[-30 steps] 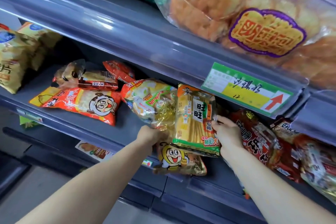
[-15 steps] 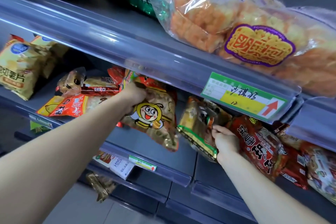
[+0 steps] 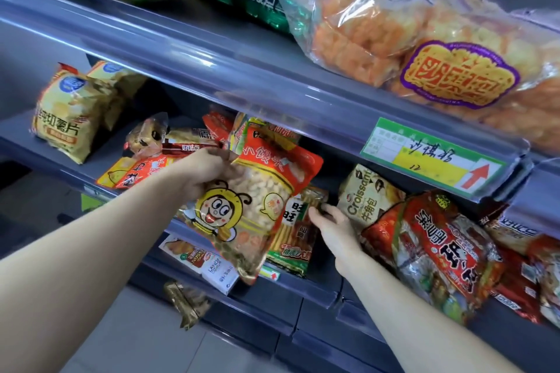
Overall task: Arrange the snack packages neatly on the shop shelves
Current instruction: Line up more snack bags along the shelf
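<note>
Left hand (image 3: 209,172) grips bee bag (image 3: 242,215), covering stick pack (image 3: 298,233); right hand (image 3: 333,225) alongside.

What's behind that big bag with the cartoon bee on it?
Behind the bee bag, held up by the left hand, a green-edged pack of stick snacks peeks out on its right, touched by the right hand. The rest of that pack and the shelf behind are covered.

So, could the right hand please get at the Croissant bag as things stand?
Probably yes: the right hand sits just beside the Croissant bag, with nothing between them; only the red snack pack overlaps its lower right edge.
</note>
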`<state>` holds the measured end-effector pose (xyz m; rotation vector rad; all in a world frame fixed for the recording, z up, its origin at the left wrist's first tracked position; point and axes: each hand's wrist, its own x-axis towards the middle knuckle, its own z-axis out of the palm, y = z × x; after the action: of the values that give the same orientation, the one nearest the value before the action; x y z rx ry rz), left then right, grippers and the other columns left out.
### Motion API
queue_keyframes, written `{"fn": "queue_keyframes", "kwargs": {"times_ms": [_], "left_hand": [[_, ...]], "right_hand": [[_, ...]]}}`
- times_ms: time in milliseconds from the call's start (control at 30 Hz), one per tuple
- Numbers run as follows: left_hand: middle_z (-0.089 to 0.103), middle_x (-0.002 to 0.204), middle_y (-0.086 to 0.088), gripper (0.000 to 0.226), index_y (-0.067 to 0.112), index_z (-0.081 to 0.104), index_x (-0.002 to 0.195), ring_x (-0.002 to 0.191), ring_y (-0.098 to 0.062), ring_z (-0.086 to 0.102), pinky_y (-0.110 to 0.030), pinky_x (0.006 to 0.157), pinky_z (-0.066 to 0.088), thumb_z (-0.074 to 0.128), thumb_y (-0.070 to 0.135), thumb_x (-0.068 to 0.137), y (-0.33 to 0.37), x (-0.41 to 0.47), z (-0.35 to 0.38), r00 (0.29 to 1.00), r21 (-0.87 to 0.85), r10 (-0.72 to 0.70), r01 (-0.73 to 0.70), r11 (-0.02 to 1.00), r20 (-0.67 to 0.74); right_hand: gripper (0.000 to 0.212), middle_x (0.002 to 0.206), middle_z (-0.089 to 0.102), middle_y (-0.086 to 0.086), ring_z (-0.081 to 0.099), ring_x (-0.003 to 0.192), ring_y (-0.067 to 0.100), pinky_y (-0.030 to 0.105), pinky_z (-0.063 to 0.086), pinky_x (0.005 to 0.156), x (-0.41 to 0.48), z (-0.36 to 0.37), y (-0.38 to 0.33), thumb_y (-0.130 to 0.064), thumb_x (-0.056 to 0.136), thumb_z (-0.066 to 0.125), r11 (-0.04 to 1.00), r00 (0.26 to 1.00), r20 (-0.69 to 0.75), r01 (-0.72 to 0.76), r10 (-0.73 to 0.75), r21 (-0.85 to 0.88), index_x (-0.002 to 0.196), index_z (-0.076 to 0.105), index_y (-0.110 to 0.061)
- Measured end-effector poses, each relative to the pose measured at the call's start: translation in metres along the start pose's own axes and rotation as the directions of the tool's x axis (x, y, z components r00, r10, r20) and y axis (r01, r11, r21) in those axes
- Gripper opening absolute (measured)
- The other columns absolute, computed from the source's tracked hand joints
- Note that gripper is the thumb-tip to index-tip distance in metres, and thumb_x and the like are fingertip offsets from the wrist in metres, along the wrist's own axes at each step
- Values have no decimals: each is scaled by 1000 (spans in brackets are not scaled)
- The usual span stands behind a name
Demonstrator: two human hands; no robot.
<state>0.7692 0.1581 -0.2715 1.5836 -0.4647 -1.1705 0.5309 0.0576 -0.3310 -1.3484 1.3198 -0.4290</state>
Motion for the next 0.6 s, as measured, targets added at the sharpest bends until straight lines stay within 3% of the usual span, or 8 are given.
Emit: {"fn": "queue_keyframes", "kwargs": {"times_ms": [67,100,167,233,333,433,533,600], "left_hand": [[69,73,-7,21,4,53,97,80,-22,64,-33,69,57,62,-9,84,-5,-1,6,999,-38,-7,9,999,34],[67,69,-4,20,7,53,91,76,-19,63,-27,62,57,60,-10,85,-7,-2,10,999,-48,-6,8,999,45],[63,67,-3,26,12,51,82,73,-17,61,-26,62,55,55,-13,87,-12,-2,18,998,-115,-14,22,993,69],[63,62,0,30,13,48,77,73,-16,61,-30,69,52,53,-15,88,-18,-1,25,995,-183,-28,45,982,95],[64,67,-1,23,9,51,81,75,-17,61,-28,66,52,57,-13,85,-21,-3,35,982,-213,-30,70,975,187],[66,76,-4,21,9,56,87,71,-15,64,-23,55,52,59,-12,83,-17,-9,49,950,-193,-20,83,978,312],[70,75,-2,23,13,62,79,73,-15,65,-27,63,50,61,-10,79,-17,-18,69,901,-174,12,70,982,434],[70,74,-3,24,12,62,79,69,-13,68,-26,61,54,57,-12,83,-18,-30,88,868,-170,33,60,984,496]], "right_hand": [[62,122,65,2,59,112,22,39,46,94,-9,2,-9,-68,81,56,995,998,64,-30,24,98,122,59,-23],[63,116,68,6,63,107,24,40,50,90,-13,2,-14,-70,83,48,986,992,122,-58,39,157,120,60,-21],[50,105,71,11,67,93,25,35,53,77,-22,0,-23,-60,90,46,975,974,227,-55,5,216,114,60,-19],[36,99,72,9,67,82,23,32,52,70,-33,-3,-28,-42,89,60,979,963,264,-4,-51,203,112,62,-15],[27,105,69,9,67,84,22,29,54,65,-44,-9,-29,-13,89,67,988,984,169,24,-50,155,114,60,-9],[6,100,69,12,65,81,22,28,53,61,-52,-28,-25,-5,92,60,990,999,38,20,-26,141,95,62,-10],[3,103,70,12,66,83,22,32,54,67,-65,-50,-19,-14,94,60,971,998,-49,38,-27,237,95,62,-14],[21,108,70,5,67,95,24,38,56,76,-74,-66,-14,-32,90,65,937,999,-41,7,8,349,106,61,-20]]}}
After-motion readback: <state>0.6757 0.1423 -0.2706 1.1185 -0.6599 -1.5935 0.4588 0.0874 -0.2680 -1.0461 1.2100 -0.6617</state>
